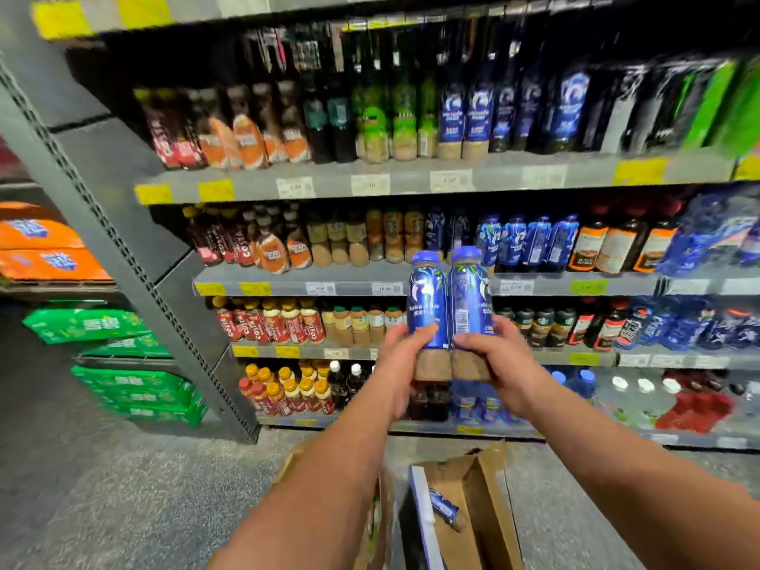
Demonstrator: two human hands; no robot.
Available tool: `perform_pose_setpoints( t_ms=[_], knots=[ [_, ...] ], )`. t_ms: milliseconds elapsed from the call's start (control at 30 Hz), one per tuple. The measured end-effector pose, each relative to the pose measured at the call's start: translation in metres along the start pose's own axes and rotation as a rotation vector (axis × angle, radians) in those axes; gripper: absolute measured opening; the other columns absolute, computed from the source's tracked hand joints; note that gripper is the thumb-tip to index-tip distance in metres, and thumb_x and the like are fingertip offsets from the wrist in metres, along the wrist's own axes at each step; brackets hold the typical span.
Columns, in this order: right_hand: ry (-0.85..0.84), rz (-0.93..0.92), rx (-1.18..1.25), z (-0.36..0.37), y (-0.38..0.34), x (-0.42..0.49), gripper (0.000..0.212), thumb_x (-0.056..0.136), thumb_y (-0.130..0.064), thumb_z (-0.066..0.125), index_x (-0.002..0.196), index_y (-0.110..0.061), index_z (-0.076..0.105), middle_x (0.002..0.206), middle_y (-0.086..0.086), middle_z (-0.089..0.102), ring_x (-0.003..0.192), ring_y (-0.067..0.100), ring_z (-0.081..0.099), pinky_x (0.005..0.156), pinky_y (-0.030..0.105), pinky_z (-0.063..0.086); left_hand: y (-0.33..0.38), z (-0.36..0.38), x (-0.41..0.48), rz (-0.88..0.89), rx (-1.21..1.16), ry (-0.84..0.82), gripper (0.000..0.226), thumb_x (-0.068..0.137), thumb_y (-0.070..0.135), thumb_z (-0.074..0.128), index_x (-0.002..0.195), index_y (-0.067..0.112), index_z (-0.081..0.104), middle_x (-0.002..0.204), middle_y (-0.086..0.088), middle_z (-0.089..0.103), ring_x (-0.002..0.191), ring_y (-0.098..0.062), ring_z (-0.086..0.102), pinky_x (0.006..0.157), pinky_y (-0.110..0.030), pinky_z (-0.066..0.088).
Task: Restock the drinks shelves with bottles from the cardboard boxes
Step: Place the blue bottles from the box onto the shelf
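Note:
I hold two blue-labelled bottles upright and side by side in front of the drinks shelves. My left hand [401,359] grips the left bottle [427,306] low on its label. The right bottle [470,302] is gripped the same way by my right hand [491,362]. Both have blue caps and brown drink showing at the bottom. They hang level with the second shelf [452,283], where matching blue bottles [528,242] stand to the right. An open cardboard box [473,508] sits on the floor below my arms, with one blue bottle [444,508] lying inside.
The grey shelving holds rows of coffee and tea bottles on several levels. A grey upright post [135,257] bounds the shelves on the left. Beyond it stand stacked green cases [135,388] and orange cases [45,253]. The speckled floor [123,487] stretches out at lower left.

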State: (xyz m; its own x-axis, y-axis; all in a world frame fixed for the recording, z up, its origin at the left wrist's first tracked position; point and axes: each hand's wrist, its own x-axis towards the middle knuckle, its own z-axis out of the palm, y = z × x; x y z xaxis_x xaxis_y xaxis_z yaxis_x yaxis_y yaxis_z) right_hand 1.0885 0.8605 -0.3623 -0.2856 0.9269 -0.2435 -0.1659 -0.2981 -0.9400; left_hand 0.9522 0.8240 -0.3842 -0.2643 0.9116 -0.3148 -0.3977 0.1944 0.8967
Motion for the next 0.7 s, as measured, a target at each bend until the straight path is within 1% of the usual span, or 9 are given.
perform_pose_setpoints(
  t_ms=[67, 133, 233, 300, 367, 433, 533, 600, 700],
  knots=[
    [-0.044, -0.031, -0.043, 0.005, -0.022, -0.009, 0.047, 0.071, 0.002, 0.074, 0.116, -0.004, 0.061, 0.099, 0.014, 0.073, 0.083, 0.029, 0.071, 0.073, 0.040, 0.058, 0.023, 0.011, -0.012, 0.037, -0.018, -0.049, 0.025, 0.086, 0.020, 0.065, 0.111, 0.016, 0.061, 0.103, -0.010, 0.071, 0.083, -0.024, 0.066, 0.081, -0.037, 0.053],
    [-0.075, -0.038, -0.048, 0.008, -0.044, -0.017, 0.042, 0.072, 0.000, 0.073, 0.113, -0.004, 0.066, 0.098, 0.015, 0.073, 0.090, 0.035, 0.070, 0.083, 0.047, 0.056, 0.045, 0.023, -0.024, 0.069, -0.022, -0.072, 0.046, 0.075, 0.026, 0.068, 0.118, 0.013, 0.062, 0.107, -0.011, 0.071, 0.085, -0.024, 0.068, 0.075, -0.034, 0.056],
    [-0.118, -0.035, -0.009, 0.005, -0.079, -0.031, 0.024, 0.081, 0.003, 0.056, 0.102, -0.005, 0.065, 0.081, 0.011, 0.073, 0.066, 0.026, 0.067, 0.063, 0.033, 0.056, 0.072, 0.041, -0.037, 0.124, -0.007, -0.089, 0.042, 0.075, 0.022, 0.067, 0.116, 0.015, 0.062, 0.100, -0.009, 0.072, 0.077, -0.022, 0.067, 0.064, -0.028, 0.054],
    [-0.124, -0.060, 0.001, -0.001, -0.099, -0.037, 0.019, 0.082, 0.008, 0.053, 0.099, 0.002, 0.058, 0.077, 0.011, 0.070, 0.063, 0.024, 0.062, 0.061, 0.031, 0.051, 0.087, 0.053, -0.043, 0.165, -0.011, -0.102, 0.045, 0.073, 0.018, 0.068, 0.117, 0.014, 0.061, 0.103, -0.013, 0.071, 0.080, -0.024, 0.066, 0.070, -0.033, 0.054],
    [-0.107, -0.107, 0.010, -0.009, -0.115, -0.039, 0.018, 0.080, 0.012, 0.056, 0.093, -0.001, 0.056, 0.071, 0.007, 0.071, 0.062, 0.022, 0.063, 0.063, 0.031, 0.050, 0.097, 0.066, -0.048, 0.196, -0.018, -0.115, 0.044, 0.076, 0.016, 0.067, 0.119, 0.011, 0.060, 0.108, -0.015, 0.070, 0.085, -0.027, 0.066, 0.078, -0.038, 0.054],
    [-0.113, -0.145, 0.001, -0.018, -0.129, -0.041, 0.023, 0.078, 0.011, 0.061, 0.094, -0.005, 0.061, 0.075, 0.007, 0.073, 0.066, 0.023, 0.066, 0.067, 0.033, 0.053, 0.103, 0.081, -0.048, 0.218, -0.017, -0.114, 0.042, 0.078, 0.014, 0.068, 0.119, 0.010, 0.058, 0.106, -0.012, 0.071, 0.088, -0.028, 0.066, 0.086, -0.044, 0.052],
    [-0.127, -0.201, -0.019, -0.035, -0.150, -0.038, 0.028, 0.075, 0.009, 0.066, 0.101, 0.001, 0.064, 0.088, 0.013, 0.074, 0.075, 0.027, 0.067, 0.073, 0.037, 0.054, 0.112, 0.107, -0.047, 0.248, -0.018, -0.097, 0.045, 0.074, 0.015, 0.071, 0.117, 0.012, 0.056, 0.103, -0.010, 0.072, 0.089, -0.028, 0.067, 0.089, -0.048, 0.051],
    [-0.123, -0.217, -0.039, -0.048, -0.163, -0.033, 0.039, 0.073, 0.007, 0.070, 0.110, -0.001, 0.063, 0.095, 0.014, 0.073, 0.077, 0.027, 0.067, 0.070, 0.034, 0.055, 0.118, 0.126, -0.046, 0.258, -0.028, -0.094, 0.046, 0.075, 0.015, 0.072, 0.118, 0.012, 0.054, 0.109, -0.012, 0.070, 0.091, -0.028, 0.067, 0.088, -0.049, 0.053],
    [-0.111, -0.245, -0.053, -0.069, -0.179, -0.021, 0.044, 0.069, 0.007, 0.073, 0.111, -0.002, 0.062, 0.097, 0.014, 0.072, 0.075, 0.025, 0.068, 0.066, 0.032, 0.055, 0.120, 0.153, -0.038, 0.275, -0.011, -0.069, 0.038, 0.082, 0.013, 0.068, 0.117, 0.014, 0.054, 0.110, -0.011, 0.070, 0.088, -0.025, 0.068, 0.084, -0.045, 0.054]
  ],
)
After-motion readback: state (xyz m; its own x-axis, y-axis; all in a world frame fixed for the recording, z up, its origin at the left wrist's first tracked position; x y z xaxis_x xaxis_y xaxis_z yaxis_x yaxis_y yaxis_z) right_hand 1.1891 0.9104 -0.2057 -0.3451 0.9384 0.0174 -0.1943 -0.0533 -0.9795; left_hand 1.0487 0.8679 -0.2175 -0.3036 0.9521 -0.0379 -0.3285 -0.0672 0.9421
